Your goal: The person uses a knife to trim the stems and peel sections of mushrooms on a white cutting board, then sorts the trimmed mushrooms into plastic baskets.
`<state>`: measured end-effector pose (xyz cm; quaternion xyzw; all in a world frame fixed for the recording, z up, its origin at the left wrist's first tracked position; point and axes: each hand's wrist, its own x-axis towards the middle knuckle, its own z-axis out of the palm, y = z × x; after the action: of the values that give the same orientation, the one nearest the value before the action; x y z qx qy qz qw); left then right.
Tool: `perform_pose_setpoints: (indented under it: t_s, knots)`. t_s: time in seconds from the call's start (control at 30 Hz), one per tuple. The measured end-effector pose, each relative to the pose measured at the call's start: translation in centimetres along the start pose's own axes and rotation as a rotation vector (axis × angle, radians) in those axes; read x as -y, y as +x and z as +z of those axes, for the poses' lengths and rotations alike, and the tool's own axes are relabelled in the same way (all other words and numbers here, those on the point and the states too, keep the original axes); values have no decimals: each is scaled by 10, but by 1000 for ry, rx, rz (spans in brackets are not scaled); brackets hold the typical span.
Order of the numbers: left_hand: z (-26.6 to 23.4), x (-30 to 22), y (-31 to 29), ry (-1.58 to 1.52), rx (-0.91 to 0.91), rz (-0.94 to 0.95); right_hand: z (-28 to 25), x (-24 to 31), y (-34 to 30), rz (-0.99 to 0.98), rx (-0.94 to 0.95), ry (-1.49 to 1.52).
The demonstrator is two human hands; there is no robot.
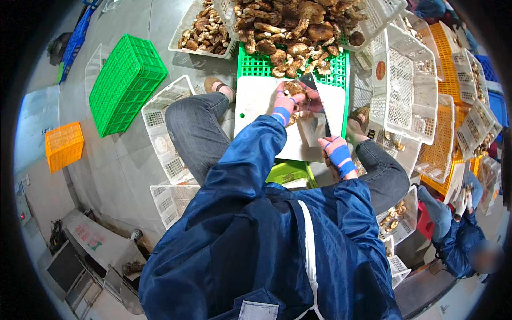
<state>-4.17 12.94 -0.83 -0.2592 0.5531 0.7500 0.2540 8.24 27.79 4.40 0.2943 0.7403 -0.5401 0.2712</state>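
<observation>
My left hand (288, 101), in a pink and blue glove, presses a brown mushroom (293, 87) onto a white cutting board (256, 101). My right hand (333, 148), gloved the same way, grips the handle of a broad steel cleaver (314, 114). Its blade stands over the board right beside the mushroom and my left fingers. The board lies on a green crate (256, 66). A heap of brown mushrooms (293, 32) in a white basket sits just beyond it.
A second white basket of mushrooms (205, 32) stands at the far left. An upturned green crate (125, 80) and an orange crate (64, 145) lie on the floor to the left. White and orange baskets (426, 90) stack at the right. Another person in blue (461, 234) crouches at the lower right.
</observation>
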Motion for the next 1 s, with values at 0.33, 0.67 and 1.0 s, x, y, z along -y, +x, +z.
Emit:
perform_pose_setpoints:
  t_s: [0.33, 0.67, 1.0]
  knots:
    - [-59, -48, -34, -716, 434, 1, -7, 31, -52, -98, 15, 100]
    - [-338, -141, -139, -662, -18, 504, -17, -21, -30, 75, -179, 245]
    - [-202, -169, -119, 1031, -791, 1129, 6, -60, -14, 85, -379, 144]
